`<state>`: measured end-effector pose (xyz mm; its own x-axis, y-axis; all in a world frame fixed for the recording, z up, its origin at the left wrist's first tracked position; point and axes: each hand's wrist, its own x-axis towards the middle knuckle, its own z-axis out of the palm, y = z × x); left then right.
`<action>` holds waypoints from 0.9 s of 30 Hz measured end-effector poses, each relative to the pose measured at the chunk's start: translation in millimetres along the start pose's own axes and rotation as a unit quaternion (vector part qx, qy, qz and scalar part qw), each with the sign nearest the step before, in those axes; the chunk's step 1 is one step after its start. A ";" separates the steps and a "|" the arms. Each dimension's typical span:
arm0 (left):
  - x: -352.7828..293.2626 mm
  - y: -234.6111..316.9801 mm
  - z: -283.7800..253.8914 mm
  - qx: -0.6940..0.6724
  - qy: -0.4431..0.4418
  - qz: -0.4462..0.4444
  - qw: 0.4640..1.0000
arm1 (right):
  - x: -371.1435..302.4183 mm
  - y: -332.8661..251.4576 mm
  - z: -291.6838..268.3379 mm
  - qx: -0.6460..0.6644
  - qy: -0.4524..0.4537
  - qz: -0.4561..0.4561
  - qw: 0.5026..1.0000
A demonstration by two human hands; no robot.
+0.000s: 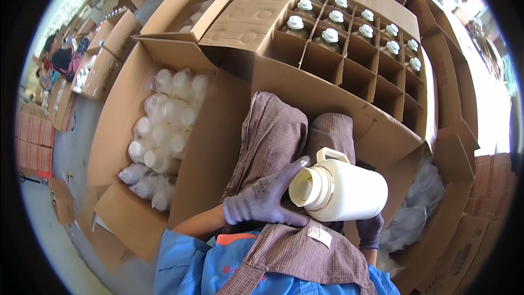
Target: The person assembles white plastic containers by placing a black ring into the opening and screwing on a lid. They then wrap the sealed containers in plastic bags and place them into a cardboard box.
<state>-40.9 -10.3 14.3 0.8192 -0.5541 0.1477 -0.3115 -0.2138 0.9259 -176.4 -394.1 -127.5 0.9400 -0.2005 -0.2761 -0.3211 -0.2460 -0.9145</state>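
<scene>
while the white plastic jug [341,190] lies on its side across the person's lap, its long axis runs roughly left to right, with the wide open neck pointing toward the person's left and slightly toward the camera, and the base toward the right. a moulded handle sits on top near the neck.

both hands wear grey knit gloves. the left hand [265,199] is spread, fingers extended, its fingertips resting against the rim of the neck and its palm below and left of the mouth. the right hand [371,230] sits beneath the base end of the jug, cupping it from below; only part of the glove shows, so the exact finger position cannot be told. the jug lies between the two hands, touching both.

under the jug is a brown checked apron [284,136] over the knees; blue sleeves [185,267] show at the lower edge.

ahead of the knees stands a divided carton [349,71], its far cells holding brown bottles with white caps [330,35], its near cells unfilled. its near flap rests just beyond the knees, between the jug and the cells. to the left an open carton [125,131] holds white jugs in a clear plastic bag [164,131]. clear plastic wrapping [417,207] lies to the right of the jug. more cartons stand stacked around.
</scene>
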 end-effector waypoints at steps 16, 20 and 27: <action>51.5 -7.3 17.8 -0.028 0.208 0.070 0.975 | 15.8 -49.7 11.4 -0.417 -0.082 -0.158 0.891; 49.2 -11.4 12.5 -0.076 0.171 0.029 0.982 | 23.3 -46.2 3.7 -0.266 -0.045 -0.076 0.960; 37.5 -55.3 10.8 -0.206 0.120 -0.120 0.964 | 18.6 -148.9 -3.5 -0.001 -0.041 -0.009 0.999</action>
<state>1.8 -27.9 -35.1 0.9471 -0.3157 -0.0578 0.0781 0.0521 0.9956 -111.6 -364.5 4.6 0.9519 -0.1173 -0.2829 -0.3040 -0.2506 -0.9191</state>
